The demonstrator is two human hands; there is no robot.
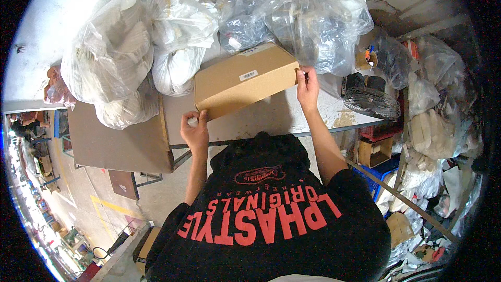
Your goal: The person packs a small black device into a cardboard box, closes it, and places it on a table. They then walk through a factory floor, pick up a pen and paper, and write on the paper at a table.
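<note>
A long brown cardboard box (227,91), closed, with a small white barcode label (248,75) on it, is held tilted over the table. The near left corner of the box is gripped by my left hand (195,131); a small whitish spot shows by its fingers, too small to make out. At the right end, my right hand (308,90) has its fingers closed on the box's edge. Whether the far underside rests on the table is hidden.
Clear plastic bags of white material (112,52) and of dark items (329,31) line the table's back. A brown board (120,143) lies at the left. On the right are a wire-caged fan (371,102) and shelves with a wooden box (376,152) and bagged goods.
</note>
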